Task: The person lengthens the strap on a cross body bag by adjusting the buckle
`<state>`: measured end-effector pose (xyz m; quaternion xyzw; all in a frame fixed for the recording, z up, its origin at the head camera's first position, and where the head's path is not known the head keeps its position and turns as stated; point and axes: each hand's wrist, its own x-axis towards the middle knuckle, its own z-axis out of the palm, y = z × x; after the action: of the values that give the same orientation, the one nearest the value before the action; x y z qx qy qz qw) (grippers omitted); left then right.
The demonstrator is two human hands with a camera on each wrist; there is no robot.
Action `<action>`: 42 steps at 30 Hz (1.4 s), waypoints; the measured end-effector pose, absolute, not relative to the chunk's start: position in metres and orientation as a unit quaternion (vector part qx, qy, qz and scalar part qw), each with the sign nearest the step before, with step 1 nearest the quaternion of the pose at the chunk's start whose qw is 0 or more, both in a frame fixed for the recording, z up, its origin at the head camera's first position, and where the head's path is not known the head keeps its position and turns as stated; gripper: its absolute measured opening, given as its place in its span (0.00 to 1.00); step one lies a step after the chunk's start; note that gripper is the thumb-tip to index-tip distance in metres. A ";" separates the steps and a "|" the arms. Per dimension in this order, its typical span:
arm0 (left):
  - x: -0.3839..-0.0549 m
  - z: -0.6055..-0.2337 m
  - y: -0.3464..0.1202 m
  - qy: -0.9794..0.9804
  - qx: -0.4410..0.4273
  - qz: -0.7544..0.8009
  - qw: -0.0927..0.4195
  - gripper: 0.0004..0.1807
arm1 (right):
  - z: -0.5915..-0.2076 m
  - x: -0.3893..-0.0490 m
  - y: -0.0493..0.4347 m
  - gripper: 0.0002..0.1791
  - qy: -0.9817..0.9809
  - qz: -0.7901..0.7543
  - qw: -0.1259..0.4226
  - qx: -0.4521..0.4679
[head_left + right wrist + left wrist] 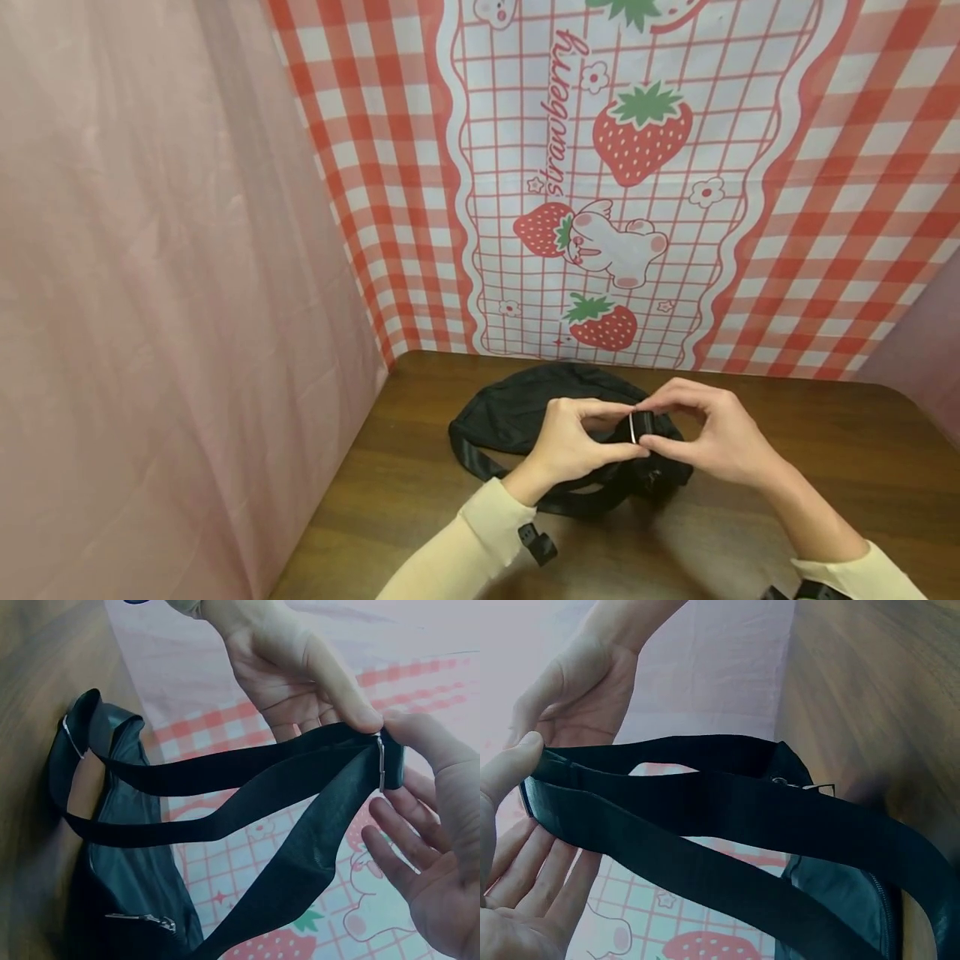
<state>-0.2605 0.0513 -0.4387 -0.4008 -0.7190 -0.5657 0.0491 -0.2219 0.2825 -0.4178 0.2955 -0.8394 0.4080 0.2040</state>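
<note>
Wooden table [825, 450]: both hands [570, 442] pinch woven strap [247, 776].

From my head camera the light is soft and even, with faint shadows under my hands on the dark brown wooden table [825, 450]. Both wrist views look dimmer, hazy, perhaps slightly blurred, and the black fabric bag [127, 900] loses detail.

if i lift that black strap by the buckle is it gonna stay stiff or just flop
Probably flop: the black strap sags in loose loops between the hands and the black bag. It looks thin and flat, so likely light. The buckle, pinched by the left hand and right hand, looks rigid and may slide along the webbing.
</note>
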 end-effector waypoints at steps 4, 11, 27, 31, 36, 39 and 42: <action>-0.261 -0.440 0.052 -0.718 -0.404 -0.564 0.059 0.23 | -0.420 -0.220 0.284 0.26 -0.825 0.436 0.209 0.295; -0.261 -0.439 0.052 -0.729 -0.402 -0.548 0.078 0.23 | -0.420 -0.221 0.284 0.28 -0.832 0.428 0.204 0.288; -0.260 -0.439 0.055 -0.721 -0.406 -0.555 0.087 0.24 | -0.416 -0.219 0.284 0.25 -0.808 0.464 0.224 0.285; -0.258 -0.437 0.055 -0.728 -0.408 -0.543 0.089 0.24 | -0.414 -0.218 0.283 0.27 -0.826 0.443 0.209 0.280; -0.257 -0.436 0.056 -0.728 -0.410 -0.542 0.091 0.24 | -0.411 -0.219 0.282 0.25 -0.839 0.424 0.206 0.273; -0.259 -0.438 0.056 -0.729 -0.408 -0.541 0.093 0.24 | -0.412 -0.219 0.282 0.23 -0.825 0.448 0.220 0.267; -0.261 -0.438 0.055 -0.734 -0.398 -0.542 0.094 0.23 | -0.414 -0.220 0.282 0.22 -0.808 0.477 0.229 0.258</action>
<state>-0.2607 0.0548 -0.4384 -0.3977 -0.7343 -0.5421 0.0936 -0.2204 0.2825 -0.4144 0.2577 -0.8085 0.4771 0.2287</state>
